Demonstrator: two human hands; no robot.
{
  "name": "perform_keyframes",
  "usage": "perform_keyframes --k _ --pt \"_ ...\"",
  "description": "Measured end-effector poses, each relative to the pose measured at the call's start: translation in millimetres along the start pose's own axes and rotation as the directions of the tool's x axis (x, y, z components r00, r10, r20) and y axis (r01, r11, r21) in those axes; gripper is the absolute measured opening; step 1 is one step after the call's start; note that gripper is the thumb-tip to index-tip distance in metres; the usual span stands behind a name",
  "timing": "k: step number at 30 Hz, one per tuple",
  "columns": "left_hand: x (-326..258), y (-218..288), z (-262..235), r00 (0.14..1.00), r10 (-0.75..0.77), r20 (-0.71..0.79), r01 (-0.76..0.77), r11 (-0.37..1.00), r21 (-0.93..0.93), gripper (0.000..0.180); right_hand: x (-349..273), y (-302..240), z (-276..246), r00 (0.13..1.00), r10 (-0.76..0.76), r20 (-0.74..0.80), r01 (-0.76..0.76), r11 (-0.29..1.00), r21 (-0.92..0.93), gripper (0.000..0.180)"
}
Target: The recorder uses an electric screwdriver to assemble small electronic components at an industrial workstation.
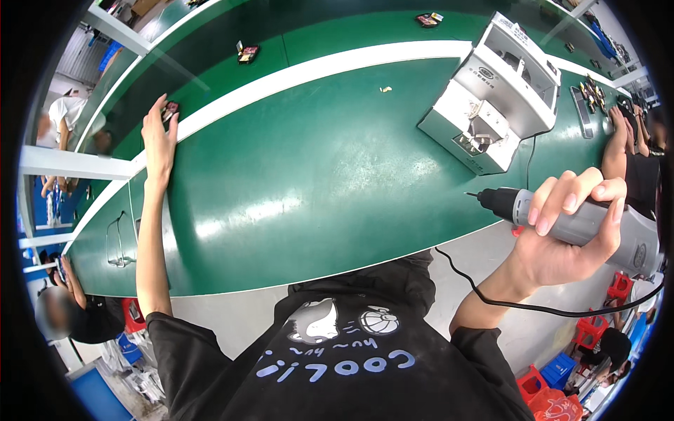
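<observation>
My right hand (562, 238) is wrapped round a grey electric screwdriver (597, 224) with a black nose. Its thin bit points left over the near right edge of the green table (316, 161), and a black cord trails from its rear. My left arm stretches forward to the far left, across the white rail (281, 78). There my left hand (160, 137) has its thumb and fingers on either side of a small dark part (170, 109) with reddish bits, gripping it at the green belt. The fingers partly hide that part.
A white and grey machine (491, 98), probably a screw feeder, stands at the table's right. Small dark assemblies (247, 53) lie on the green belt beyond the rail. A small pale scrap (385, 89) lies on the table. Co-workers' arms (616, 144) show at the right edge.
</observation>
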State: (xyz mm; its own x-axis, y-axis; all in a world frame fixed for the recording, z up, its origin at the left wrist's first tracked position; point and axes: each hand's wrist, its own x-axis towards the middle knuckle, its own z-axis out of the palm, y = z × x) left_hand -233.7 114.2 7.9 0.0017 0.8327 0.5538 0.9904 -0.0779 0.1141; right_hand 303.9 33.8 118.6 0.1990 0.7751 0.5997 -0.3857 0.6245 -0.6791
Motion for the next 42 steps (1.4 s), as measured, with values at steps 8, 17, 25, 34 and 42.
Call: perform_keyframes --k 8,17,25,34,42 --pt "-28 179 -4 0.838 0.542 0.061 -0.489 0.796 -0.357 0.023 -3 10 5 0.998 0.058 0.028 -0.059 0.997 0.05 0.027" --pt "-56 273 -4 0.752 0.658 0.039 -0.526 0.635 -0.565 0.02 -11 14 6 0.988 0.115 0.1 -0.122 0.99 0.071 0.028" --pt "-52 278 -6 0.709 0.703 0.065 -0.581 0.633 -0.511 0.02 -12 17 17 0.989 0.129 0.075 -0.133 0.99 0.053 0.028" --pt "-50 281 -21 0.677 0.683 0.273 -0.507 0.702 -0.5 0.035 -13 22 22 0.986 0.149 0.075 -0.154 0.986 0.058 0.027" --pt "-52 285 -12 0.788 0.557 0.261 -0.319 0.733 -0.601 0.028 -16 28 24 0.987 0.156 0.048 -0.158 0.986 0.052 0.029"
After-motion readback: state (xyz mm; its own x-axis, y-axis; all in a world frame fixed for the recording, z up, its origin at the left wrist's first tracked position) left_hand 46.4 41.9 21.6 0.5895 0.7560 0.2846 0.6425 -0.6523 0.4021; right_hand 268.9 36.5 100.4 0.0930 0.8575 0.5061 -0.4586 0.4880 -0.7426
